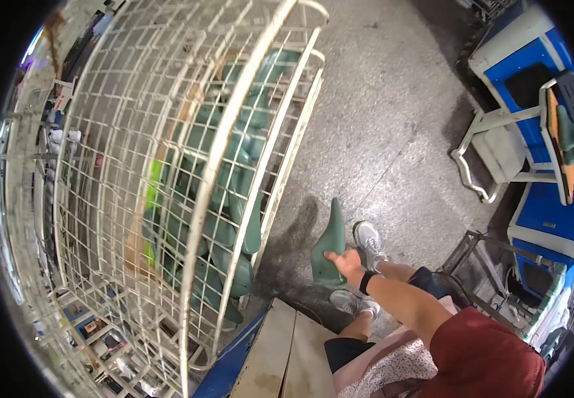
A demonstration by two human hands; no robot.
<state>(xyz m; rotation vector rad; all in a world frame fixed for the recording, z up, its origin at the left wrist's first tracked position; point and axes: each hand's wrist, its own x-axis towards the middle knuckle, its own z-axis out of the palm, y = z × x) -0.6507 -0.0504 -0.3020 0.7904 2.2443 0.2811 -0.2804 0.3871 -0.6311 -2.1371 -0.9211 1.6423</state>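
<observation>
My right hand [347, 263] is closed around a green shoe last [329, 247], with the thumb across its side. The last is held with its narrow, pointed end up in the picture, above the floor and near my feet. A dark band circles my right wrist. To the left stands a large white wire cage [197, 219]. Through its mesh, several similar green shoe lasts [239, 172] can be seen piled together. My left hand does not appear in the head view.
A pale cabinet [267, 351] with a blue side stands at the bottom, close to the cage. Blue and white machines [552, 212] line the right, with a white metal frame [493, 156] jutting out. Grey speckled floor [380, 106] lies between cage and machines.
</observation>
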